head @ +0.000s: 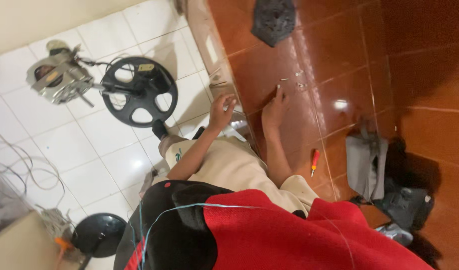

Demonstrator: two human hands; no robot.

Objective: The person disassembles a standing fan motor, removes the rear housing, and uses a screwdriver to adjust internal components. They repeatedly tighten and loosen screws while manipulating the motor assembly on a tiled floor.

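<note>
My left hand (221,111) hovers at the edge of the raised step (209,55), fingers curled; whether it pinches anything is too small to tell. My right hand (273,109) rests on the brown tiled floor (269,65) with fingers spread, one fingertip pointing toward a few small metal parts (298,75) scattered just beyond it. A small screwdriver with an orange-red handle (314,162) lies on the brown tiles beside my right forearm. My beige-clad legs and red and black top fill the lower middle.
On the white tiles lie a black spoked pulley wheel (139,91) joined to a metal motor (59,77), loose wires (14,160) and a black round disc (98,234). A dark round part (273,20) sits at the top. A grey bag (365,165) and dark gear stand right.
</note>
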